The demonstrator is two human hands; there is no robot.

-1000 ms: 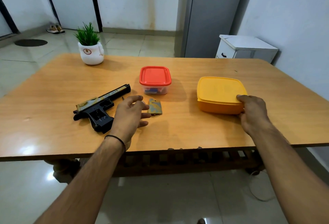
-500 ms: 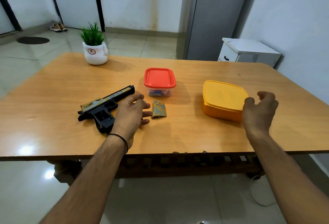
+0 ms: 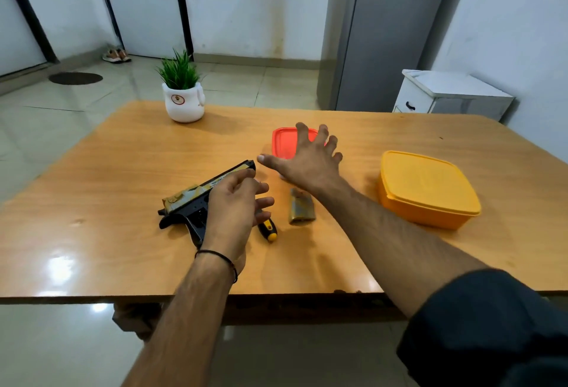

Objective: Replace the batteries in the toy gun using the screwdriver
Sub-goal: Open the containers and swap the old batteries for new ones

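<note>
Carrying everything: the wide orange-brown wooden table (image 3: pixel 92 202).
Yellow box: the big square yellow plastic box (image 3: pixel 427 190), lid on, stands at your right, apart from both hands.
Red box: the small square container with the red plastic lid (image 3: pixel 284 144) stands beyond the gun's muzzle, closed.
Right hand: your right hand (image 3: pixel 307 162) is released, fingers spread above the red lid; whether it touches, I cannot tell.
Left hand: your left hand (image 3: pixel 236 211) hangs beside and partly over the gun, fingers loosely bent, grasping nothing I can see.
Toy gun: the black plastic toy pistol (image 3: pixel 192 202) with camouflage slide lies flat on the table; its long axis goes from grip, near-left, to muzzle, far-right, toward the red box.
Cover: the small camouflage battery cover (image 3: pixel 301 206) lies off the gun, under your right forearm.
Screwdriver: the short black-and-yellow screwdriver (image 3: pixel 268 229) lies between gun and cover, handle toward you, shaft hidden under the left fingers.
Deciding relation: the red box lies straight ahead of the right palm, and the right hand is the nearer one; I judge it should open the lid.
Changed: half a second ago the right hand was beside the yellow box, fingers bent; now it has crossed to the red lid. The screwdriver did not show then.
</note>
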